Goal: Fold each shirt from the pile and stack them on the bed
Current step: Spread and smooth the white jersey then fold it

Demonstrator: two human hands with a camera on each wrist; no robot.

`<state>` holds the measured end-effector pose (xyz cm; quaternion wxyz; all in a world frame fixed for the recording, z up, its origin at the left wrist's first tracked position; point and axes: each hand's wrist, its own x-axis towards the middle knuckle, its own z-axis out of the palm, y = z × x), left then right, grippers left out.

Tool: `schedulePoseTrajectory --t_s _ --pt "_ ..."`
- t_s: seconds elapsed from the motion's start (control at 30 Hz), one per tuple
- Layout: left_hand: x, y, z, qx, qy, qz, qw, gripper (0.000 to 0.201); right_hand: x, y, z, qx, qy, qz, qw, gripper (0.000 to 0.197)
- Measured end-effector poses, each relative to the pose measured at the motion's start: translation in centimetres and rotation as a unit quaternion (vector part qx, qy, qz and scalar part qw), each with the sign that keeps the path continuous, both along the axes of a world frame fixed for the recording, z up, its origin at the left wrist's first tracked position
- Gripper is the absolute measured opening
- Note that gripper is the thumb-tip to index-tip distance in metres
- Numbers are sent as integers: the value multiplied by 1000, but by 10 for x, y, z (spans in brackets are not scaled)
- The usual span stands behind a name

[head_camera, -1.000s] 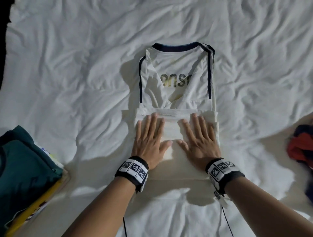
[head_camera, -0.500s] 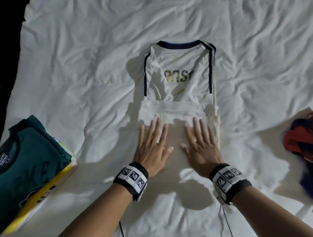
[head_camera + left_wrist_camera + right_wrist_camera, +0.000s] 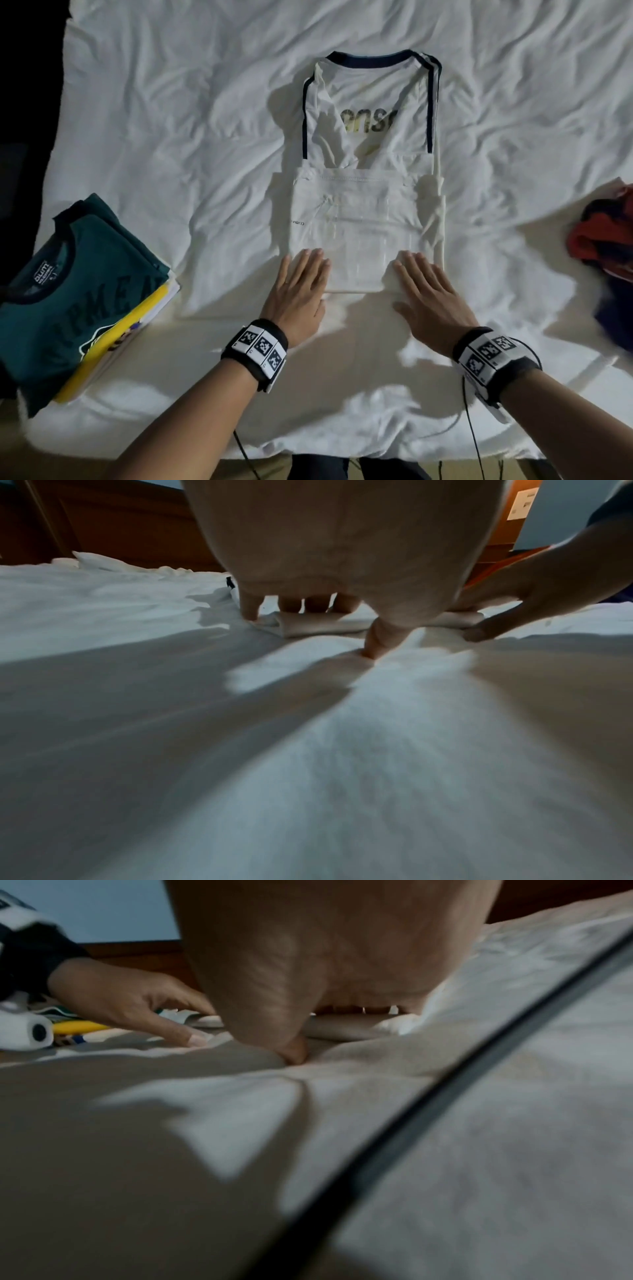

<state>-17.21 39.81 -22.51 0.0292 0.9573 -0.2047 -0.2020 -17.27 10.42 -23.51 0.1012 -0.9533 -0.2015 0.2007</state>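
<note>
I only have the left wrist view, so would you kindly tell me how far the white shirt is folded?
Observer: The white shirt has its bottom part folded up over its middle; the end with the navy collar lies uncovered.
Operator: Thank you. Is there a stack yet?
Observer: Yes, a folded green shirt lies on a yellow shirt at the left of the bed.
Operator: Is anything left to fold?
Observer: A red and navy heap lies at the right edge.
</note>
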Motion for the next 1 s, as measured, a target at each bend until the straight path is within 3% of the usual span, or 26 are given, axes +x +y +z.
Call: schedulePoseTrajectory --t_s 0.1,0.27,0.5,0.6,0.7,0.87,1.0 --pt "8 -3 -5 16 -18 3 1000 67 9 3 -6 -13 -65 -4 998 80" --pt "14 -9 4 -3 -32 20 999 56 11 9 3 -8 -83 -2 997 71" --pt "-32 -6 62 28 89 -15 995 54 -54 8 46 -13 -42 19 999 75" --pt "-36 -3 86 16 130 -18 991 42 -62 10 70 -10 -33 -4 999 60" --pt "-14 -3 110 2 157 2 988 32 -41 10 91 -23 -43 -39 998 47" --pt "67 0 125 -75 62 98 990 17 32 8 110 -1 -81 -98 992 32" --pt "130 -1 112 -181 35 218 958 15 95 4 103 54 -96 -186 976 14"
